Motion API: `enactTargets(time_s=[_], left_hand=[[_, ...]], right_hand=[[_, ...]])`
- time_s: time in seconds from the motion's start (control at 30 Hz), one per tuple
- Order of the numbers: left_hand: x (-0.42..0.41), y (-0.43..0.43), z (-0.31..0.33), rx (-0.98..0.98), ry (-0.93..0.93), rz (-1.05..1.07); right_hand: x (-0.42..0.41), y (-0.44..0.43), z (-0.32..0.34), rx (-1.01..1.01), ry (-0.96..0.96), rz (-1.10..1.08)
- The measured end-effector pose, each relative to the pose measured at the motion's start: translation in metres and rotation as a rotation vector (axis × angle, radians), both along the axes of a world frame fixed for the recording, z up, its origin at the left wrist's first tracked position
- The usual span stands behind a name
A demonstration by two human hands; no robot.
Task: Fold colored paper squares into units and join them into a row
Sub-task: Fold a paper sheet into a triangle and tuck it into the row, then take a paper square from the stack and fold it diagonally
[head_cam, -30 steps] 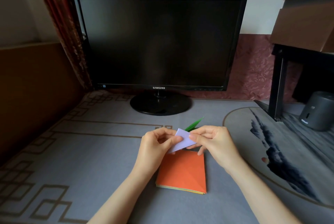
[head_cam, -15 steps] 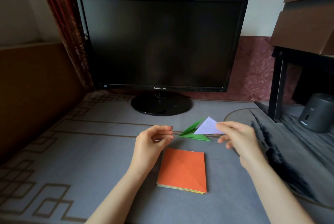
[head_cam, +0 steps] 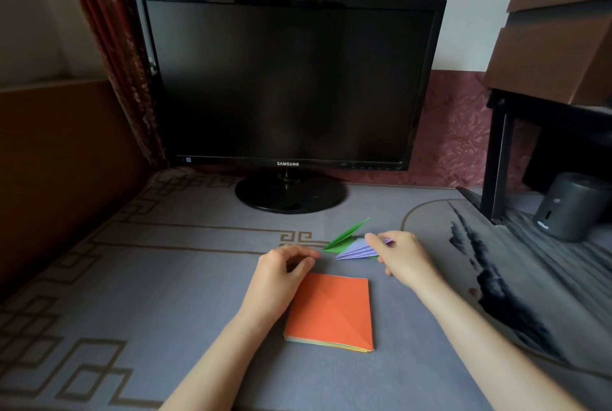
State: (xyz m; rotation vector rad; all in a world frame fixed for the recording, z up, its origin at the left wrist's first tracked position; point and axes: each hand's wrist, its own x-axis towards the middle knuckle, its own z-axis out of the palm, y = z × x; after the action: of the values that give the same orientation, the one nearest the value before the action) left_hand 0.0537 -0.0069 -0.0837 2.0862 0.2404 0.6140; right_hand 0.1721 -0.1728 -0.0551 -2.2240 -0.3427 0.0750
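Note:
A folded lavender paper unit (head_cam: 357,249) lies low over the mat, on top of a folded green unit (head_cam: 344,236). My right hand (head_cam: 402,256) pinches the lavender unit's right end between thumb and fingers. My left hand (head_cam: 284,273) hovers to the left of both units with loosely curled fingers that hold nothing. A stack of colored paper squares (head_cam: 331,311), with an orange sheet on top, lies on the mat below my hands; my left wrist covers its upper left corner.
A black monitor (head_cam: 288,79) on a round stand (head_cam: 288,193) fills the back of the grey patterned desk mat (head_cam: 149,278). At the right stand a black shelf leg (head_cam: 495,162), a dark cylinder device (head_cam: 569,207) and a brown cardboard box (head_cam: 556,46).
My left hand let go of the lavender unit. My right hand carried it right and away, then lowered it onto the green unit.

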Motion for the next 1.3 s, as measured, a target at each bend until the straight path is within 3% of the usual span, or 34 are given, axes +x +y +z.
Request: enactTargets(time_s=[0.13,0.33,0.5,0.73,0.97,1.3], left_hand=[[0.001,0.001,-0.003,0.017,0.02,-0.02],[0.002,0.003,-0.004,0.022,0.032,-0.032],[0.001,0.003,-0.004,0.016,0.046,-0.035],[0.001,0.003,-0.003,0.008,0.048,-0.019],[-0.001,0.001,-0.002,0.024,0.033,0.0],[-0.004,0.001,-0.002,0.117,0.122,-0.023]], right_hand=[[-0.004,-0.005,0.008,-0.199,-0.115,0.014],[0.001,-0.017,0.012,-0.192,-0.197,0.087],[0.01,-0.005,-0.003,-0.32,-0.225,0.08],[0.019,0.015,-0.015,-0.146,-0.223,0.119],[0.02,0.057,-0.028,-0.147,-0.304,0.14],[0.024,0.104,-0.017,-0.158,-0.208,0.318]])
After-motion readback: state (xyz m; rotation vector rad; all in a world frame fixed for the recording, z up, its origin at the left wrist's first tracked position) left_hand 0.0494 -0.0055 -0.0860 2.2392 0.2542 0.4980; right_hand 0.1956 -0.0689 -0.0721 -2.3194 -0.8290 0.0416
